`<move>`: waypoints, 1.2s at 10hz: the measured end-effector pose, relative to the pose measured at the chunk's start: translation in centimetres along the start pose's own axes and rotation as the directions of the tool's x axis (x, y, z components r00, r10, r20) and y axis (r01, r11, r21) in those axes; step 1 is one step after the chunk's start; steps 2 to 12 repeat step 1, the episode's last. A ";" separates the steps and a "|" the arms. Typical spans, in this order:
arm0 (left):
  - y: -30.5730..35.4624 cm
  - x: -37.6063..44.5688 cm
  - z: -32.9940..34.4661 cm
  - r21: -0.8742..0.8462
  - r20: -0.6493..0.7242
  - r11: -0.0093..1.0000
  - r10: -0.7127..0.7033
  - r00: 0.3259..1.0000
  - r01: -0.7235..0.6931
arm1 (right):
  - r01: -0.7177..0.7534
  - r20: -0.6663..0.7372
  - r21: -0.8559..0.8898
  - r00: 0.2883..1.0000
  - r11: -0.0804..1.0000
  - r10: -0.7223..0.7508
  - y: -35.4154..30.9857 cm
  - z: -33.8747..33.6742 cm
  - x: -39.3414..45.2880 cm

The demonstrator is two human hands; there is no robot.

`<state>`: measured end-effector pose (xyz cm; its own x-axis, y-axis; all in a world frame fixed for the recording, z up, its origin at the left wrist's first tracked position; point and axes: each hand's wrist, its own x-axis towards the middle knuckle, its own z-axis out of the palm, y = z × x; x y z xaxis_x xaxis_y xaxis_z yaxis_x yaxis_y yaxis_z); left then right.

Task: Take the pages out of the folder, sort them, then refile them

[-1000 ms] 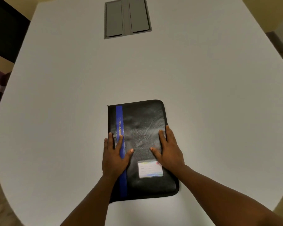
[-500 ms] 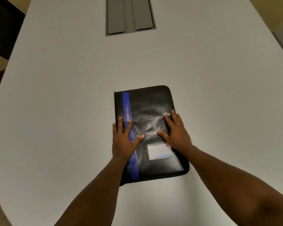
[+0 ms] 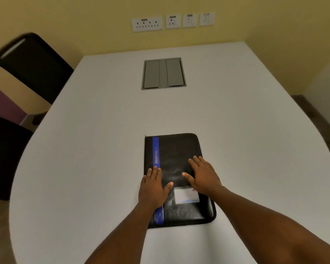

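Closed black folder (image 3: 176, 149) is lying flat on the white worktop (image 3: 84, 149). Left hand (image 3: 152, 189) is spread flat over its blue stripe (image 3: 156, 149), fingers straight. Right hand (image 3: 202, 175) presses flat on the cover, just above the label card (image 3: 186, 196).

I saw the folder (image 3: 176, 149) was black, leathery, slightly glossy and creased. The tabletop (image 3: 236, 121) looked smooth, matt white.
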<state>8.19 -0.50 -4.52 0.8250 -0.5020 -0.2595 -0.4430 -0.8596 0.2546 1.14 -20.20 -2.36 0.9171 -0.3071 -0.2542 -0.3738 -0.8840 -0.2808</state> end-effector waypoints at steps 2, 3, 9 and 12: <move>1.0 -0.7 -2.7 -0.016 -0.006 1.000 0.027 1.000 -0.027 | 0.060 -0.027 -0.019 0.998 0.998 -0.061 -1.5 -3.1 -0.4; 1.0 -0.7 -2.7 -0.016 -0.006 1.000 0.027 1.000 -0.027 | 0.060 -0.027 -0.019 0.998 0.998 -0.061 -1.5 -3.1 -0.4; 1.0 -0.7 -2.7 -0.016 -0.006 1.000 0.027 1.000 -0.027 | 0.060 -0.027 -0.019 0.998 0.998 -0.061 -1.5 -3.1 -0.4; 1.0 -0.7 -2.7 -0.016 -0.006 1.000 0.027 1.000 -0.027 | 0.060 -0.027 -0.019 0.998 0.998 -0.061 -1.5 -3.1 -0.4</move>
